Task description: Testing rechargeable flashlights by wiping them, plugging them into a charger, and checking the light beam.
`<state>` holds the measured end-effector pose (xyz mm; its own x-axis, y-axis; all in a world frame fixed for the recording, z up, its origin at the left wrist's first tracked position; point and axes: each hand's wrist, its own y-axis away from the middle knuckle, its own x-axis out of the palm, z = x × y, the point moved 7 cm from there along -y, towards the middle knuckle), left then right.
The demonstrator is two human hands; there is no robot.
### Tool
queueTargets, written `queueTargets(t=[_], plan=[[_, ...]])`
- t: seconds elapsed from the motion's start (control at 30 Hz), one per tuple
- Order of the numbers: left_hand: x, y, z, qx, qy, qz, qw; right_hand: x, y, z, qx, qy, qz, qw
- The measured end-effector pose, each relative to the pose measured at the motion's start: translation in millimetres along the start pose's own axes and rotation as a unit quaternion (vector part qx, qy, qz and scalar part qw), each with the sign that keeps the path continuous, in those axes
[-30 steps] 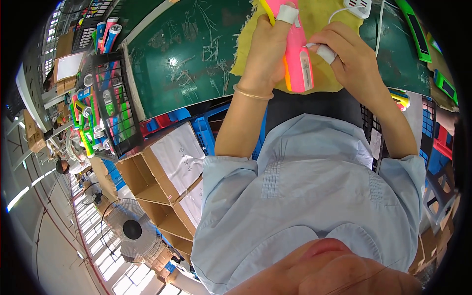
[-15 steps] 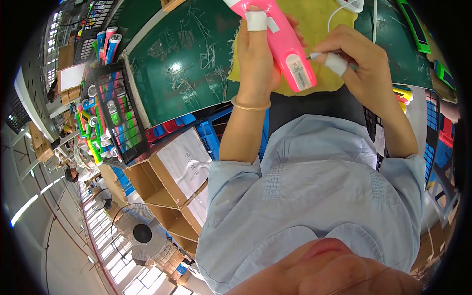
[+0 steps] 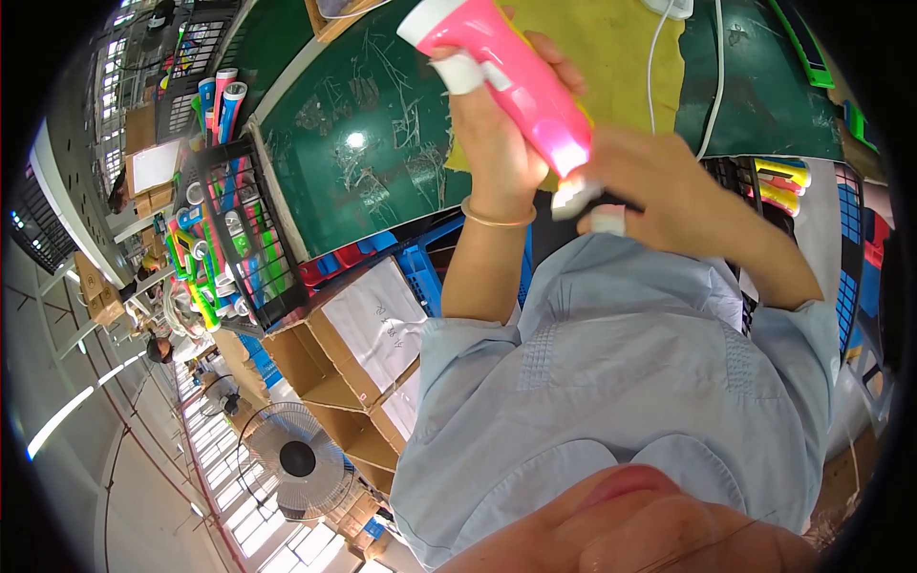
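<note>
Pink torch tilted lower; left hand gripping, right hand at tip.

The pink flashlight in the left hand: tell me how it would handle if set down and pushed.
The pink flashlight looks like a hard plastic shell, so probably stiff and fairly light. Its rounded, tapering body suggests it may roll in a curve if pushed. The smooth glossy surface could be slippery; the left hand wraps it fully, with taped fingers.
</note>
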<state>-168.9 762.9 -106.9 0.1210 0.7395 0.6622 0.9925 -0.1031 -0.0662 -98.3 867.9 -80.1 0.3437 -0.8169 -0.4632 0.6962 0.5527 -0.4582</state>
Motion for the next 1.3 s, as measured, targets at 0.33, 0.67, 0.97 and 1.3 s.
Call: queueTargets(t=[0.33,0.67,0.97,1.3], plan=[[-16,15,5,0.021,0.175,-0.001,0.984,-2,1,18,-0.005,0.167,-0.169,0.971],[-5,39,-10,0.037,-0.261,0.069,0.962,-2,18,-43,0.166,-0.046,-0.115,0.978],[-11,39,3,-0.051,-0.214,0.000,0.975,-20,31,-48,0.225,-0.187,-0.157,0.943],[-10,39,3,-0.104,-0.318,0.049,0.941,-25,12,-36,0.188,-0.152,-0.138,0.960]])
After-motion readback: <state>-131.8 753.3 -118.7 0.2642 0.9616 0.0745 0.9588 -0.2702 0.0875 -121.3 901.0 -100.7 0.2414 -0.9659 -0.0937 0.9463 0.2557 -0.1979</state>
